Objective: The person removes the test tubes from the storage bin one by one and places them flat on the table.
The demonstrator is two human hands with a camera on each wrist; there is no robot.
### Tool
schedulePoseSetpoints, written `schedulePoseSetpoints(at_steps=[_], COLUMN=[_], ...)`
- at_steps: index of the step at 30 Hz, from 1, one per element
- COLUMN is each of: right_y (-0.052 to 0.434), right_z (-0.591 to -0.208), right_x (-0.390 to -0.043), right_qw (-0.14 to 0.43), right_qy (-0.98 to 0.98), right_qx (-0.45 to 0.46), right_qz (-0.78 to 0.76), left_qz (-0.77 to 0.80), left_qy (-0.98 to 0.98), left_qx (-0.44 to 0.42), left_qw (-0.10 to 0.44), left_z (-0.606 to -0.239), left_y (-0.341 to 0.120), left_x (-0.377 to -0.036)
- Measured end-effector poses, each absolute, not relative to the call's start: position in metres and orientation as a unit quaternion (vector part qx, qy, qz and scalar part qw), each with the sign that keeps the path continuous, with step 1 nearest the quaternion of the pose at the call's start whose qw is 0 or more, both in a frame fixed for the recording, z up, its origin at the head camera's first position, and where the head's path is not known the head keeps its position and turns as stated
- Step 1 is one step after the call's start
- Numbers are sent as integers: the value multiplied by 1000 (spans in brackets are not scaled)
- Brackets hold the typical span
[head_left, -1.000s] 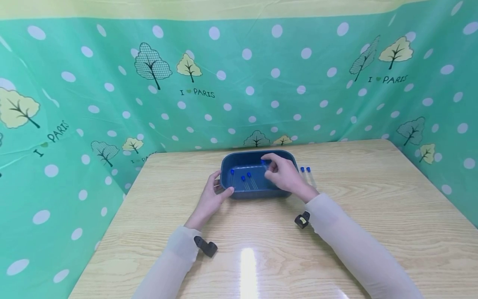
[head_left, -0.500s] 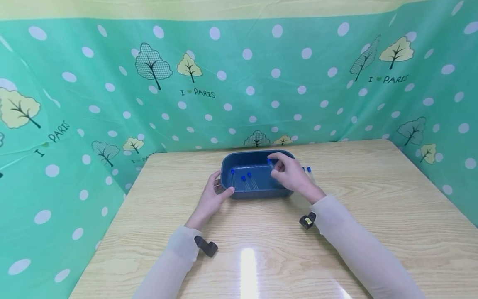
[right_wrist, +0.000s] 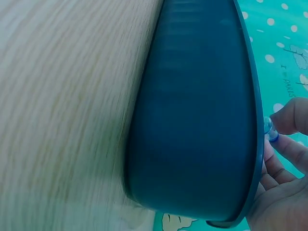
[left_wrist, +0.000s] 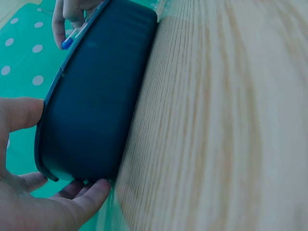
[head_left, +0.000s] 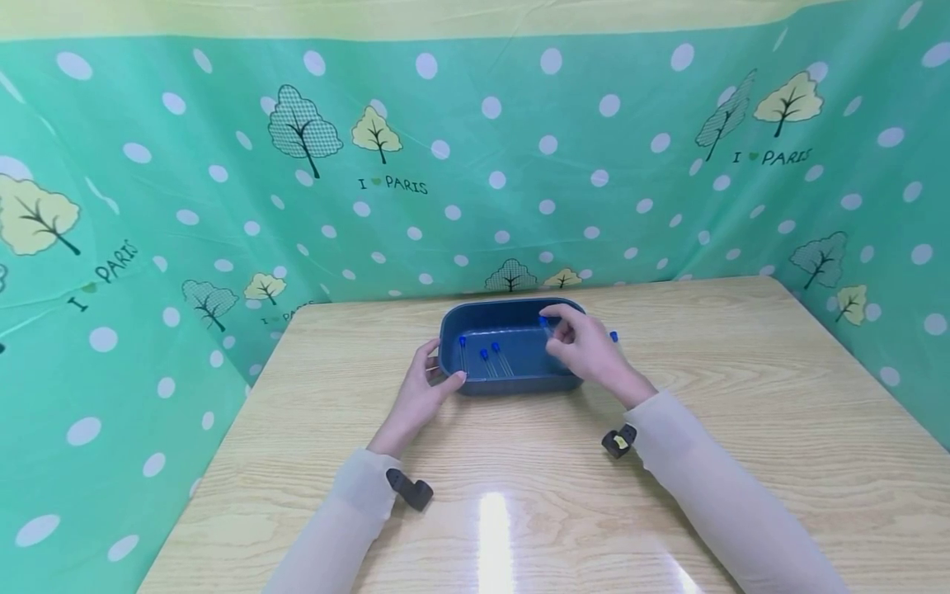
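A dark blue plastic bin (head_left: 519,385) stands on the table. My left hand (head_left: 419,402) grips its left end, thumb on the front rim and fingers round the side; the left wrist view shows the hand (left_wrist: 29,207) at the bin's corner. Over the bin's right part, my right hand (head_left: 588,348) pinches a clear test tube with a blue cap (head_left: 544,322). Its cap (left_wrist: 67,44) also shows above the rim in the left wrist view. Several blue-capped tubes, one of them a tube (head_left: 463,341) at the left, lie on the bin's floor.
Right of the bin, the blue cap of another tube (head_left: 613,337) shows past my right hand, its body mostly hidden. A green dotted curtain (head_left: 475,206) hangs behind the wooden table (head_left: 371,528).
My right hand has shifted right with the pinched tube, now covering one of the two tubes seen outside the bin. My left hand and the bin have stayed in place.
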State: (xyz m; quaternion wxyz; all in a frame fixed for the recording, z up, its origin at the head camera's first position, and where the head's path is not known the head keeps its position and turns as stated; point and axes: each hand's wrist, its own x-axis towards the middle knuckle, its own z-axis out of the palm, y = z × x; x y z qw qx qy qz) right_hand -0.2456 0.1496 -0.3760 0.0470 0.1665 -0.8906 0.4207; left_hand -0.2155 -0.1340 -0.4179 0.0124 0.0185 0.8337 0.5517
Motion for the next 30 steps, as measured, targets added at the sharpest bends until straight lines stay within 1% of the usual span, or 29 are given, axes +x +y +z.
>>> schedulePoseSetpoints(at_steps=[22,30], right_y=[163,169], right_z=[-376,-374], right_x=[-245,-246], right_qw=[58,48], right_qy=[-885,-886], right_qx=[158,144], right_qz=[434,438], left_qz=[554,551], left_qy=[832,834], left_qx=[17,20], left_qw=[13,10], left_z=[-421,-420], left_y=[-135,-134], left_x=[-216,-216])
